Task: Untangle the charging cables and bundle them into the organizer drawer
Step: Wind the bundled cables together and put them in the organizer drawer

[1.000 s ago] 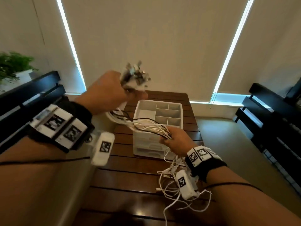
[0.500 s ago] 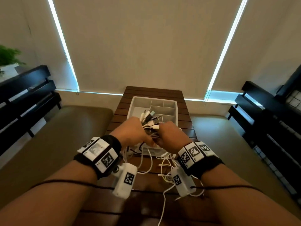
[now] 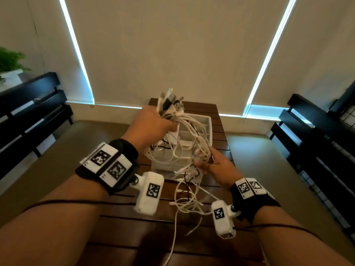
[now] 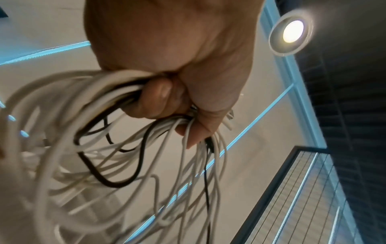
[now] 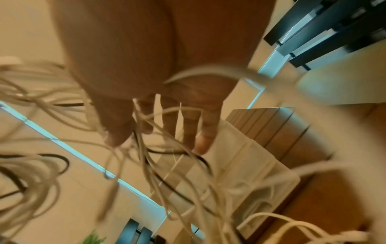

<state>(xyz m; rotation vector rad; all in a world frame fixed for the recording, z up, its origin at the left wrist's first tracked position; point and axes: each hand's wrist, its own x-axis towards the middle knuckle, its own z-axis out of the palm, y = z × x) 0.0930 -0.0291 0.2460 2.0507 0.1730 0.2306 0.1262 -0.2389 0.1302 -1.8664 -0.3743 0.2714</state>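
A tangle of white and black charging cables (image 3: 184, 143) hangs between my two hands above the white organizer (image 3: 208, 120). My left hand (image 3: 153, 127) is raised and grips the gathered plug ends (image 3: 169, 102), which stick up out of the fist. The left wrist view shows that fist (image 4: 177, 82) closed round the cables (image 4: 104, 148). Lower and to the right, my right hand (image 3: 217, 166) pinches several looped strands. In the blurred right wrist view the thumb and fingers (image 5: 125, 132) have cables (image 5: 146, 165) running between them above the organizer (image 5: 240, 156). Loose ends (image 3: 188, 204) trail onto the table.
The organizer stands on a dark slatted wooden table (image 3: 134, 237). Black benches run along the left (image 3: 28, 104) and right (image 3: 317, 143). A potted plant (image 3: 9, 60) is at the far left. Closed blinds (image 3: 172, 45) fill the wall ahead.
Half a second ago both hands were close together over the organizer. Now my left hand has risen with the plug ends and my right hand has moved down and right, spreading the loops.
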